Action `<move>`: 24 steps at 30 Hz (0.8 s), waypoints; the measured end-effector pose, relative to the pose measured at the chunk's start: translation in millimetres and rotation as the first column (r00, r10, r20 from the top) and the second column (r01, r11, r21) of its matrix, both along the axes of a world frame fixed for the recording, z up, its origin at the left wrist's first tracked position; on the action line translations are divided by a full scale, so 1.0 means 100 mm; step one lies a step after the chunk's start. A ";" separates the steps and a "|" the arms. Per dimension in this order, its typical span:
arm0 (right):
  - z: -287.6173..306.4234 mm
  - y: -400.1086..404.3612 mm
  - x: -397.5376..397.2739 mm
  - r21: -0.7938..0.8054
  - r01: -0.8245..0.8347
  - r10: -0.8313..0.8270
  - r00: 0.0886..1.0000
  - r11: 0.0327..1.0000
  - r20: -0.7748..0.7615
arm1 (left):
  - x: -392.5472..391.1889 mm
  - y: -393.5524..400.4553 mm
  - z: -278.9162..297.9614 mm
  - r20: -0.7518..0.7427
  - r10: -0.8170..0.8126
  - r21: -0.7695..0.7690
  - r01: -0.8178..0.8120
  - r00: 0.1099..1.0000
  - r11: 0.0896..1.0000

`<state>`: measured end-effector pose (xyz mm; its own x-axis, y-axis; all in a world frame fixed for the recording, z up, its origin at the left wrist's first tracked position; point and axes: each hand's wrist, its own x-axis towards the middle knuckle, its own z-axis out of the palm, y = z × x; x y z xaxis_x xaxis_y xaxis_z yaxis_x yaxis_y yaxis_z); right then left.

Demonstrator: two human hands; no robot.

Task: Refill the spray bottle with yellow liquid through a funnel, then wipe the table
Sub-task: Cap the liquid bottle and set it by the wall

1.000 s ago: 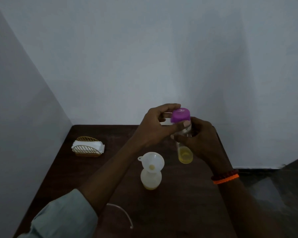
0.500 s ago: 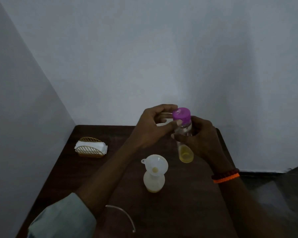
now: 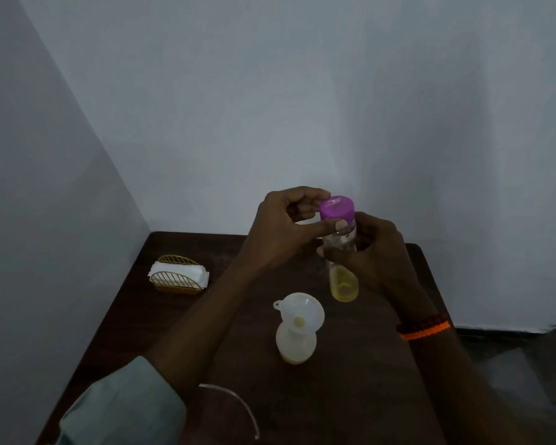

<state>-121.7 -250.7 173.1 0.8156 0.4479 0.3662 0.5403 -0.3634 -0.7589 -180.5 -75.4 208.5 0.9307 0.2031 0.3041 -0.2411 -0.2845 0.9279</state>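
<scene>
We hold the clear plastic jar with a purple screw lid (image 3: 340,252) above the dark wooden bench (image 3: 350,396), a shallow pool of yellow liquid (image 3: 344,285) sitting at its bottom. Our right hand (image 3: 377,252) has its grip wrapped around the jar's clear middle, and our left hand (image 3: 283,232) has thumb and fingers clamped on the purple lid (image 3: 337,208). We judge the step to be working that lid, most likely unscrewing it before pouring. To do it well we keep the jar upright, brace it firmly with the right hand and turn only the lid. The translucent white spray bottle (image 3: 296,343) stands on the bench nearer us, a white plastic funnel (image 3: 299,311) seated in its neck, so we avoid knocking it. A gold wire holder of white napkins (image 3: 178,276) waits at the left for wiping.
</scene>
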 end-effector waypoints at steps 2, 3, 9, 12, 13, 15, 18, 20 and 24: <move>0.02 0.04 0.04 -0.003 -0.027 0.027 1.000 1.000 -0.012 | 0.01 0.10 0.05 0.000 -0.048 0.007 0.048 0.999 0.999; 0.03 0.07 0.06 -0.010 -0.037 0.037 0.999 0.999 -0.015 | 0.02 0.15 0.08 -0.001 -0.064 0.027 0.064 0.998 0.998; 0.05 0.33 0.22 -0.021 -0.111 0.110 0.993 0.994 -0.030 | 0.07 0.46 0.18 -0.013 -0.123 0.105 0.124 0.992 0.987; 0.06 0.60 0.33 -0.033 -0.153 0.152 0.988 0.988 -0.040 | 0.13 0.72 0.21 -0.035 -0.111 0.155 0.115 0.993 0.981; 0.05 0.71 0.38 -0.041 -0.178 0.175 0.983 0.983 -0.055 | 0.15 0.83 0.22 -0.054 -0.099 0.160 0.106 0.994 0.981; 0.03 0.94 0.50 -0.068 -0.244 0.237 0.967 0.967 -0.090 | 0.22 1.07 0.19 -0.087 -0.070 0.166 0.083 0.994 0.983; -0.06 1.26 0.74 -0.141 -0.319 0.301 0.944 0.937 -0.138 | 0.34 1.41 0.09 -0.141 -0.045 0.190 0.071 0.989 0.979; -0.19 1.48 0.92 -0.215 -0.325 0.300 0.943 0.921 -0.142 | 0.46 1.61 -0.05 -0.194 -0.031 0.215 0.074 0.981 0.974; -0.50 1.88 1.19 -0.315 -0.253 0.237 0.967 0.915 -0.090 | 0.75 1.94 -0.39 -0.245 0.020 0.360 0.071 0.969 0.930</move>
<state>-3.1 -62.6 122.6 0.6784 0.7228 0.1313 0.6087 -0.4530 -0.6513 -105.8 118.6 169.4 0.9882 0.0963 0.1191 -0.0360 -0.6098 0.7917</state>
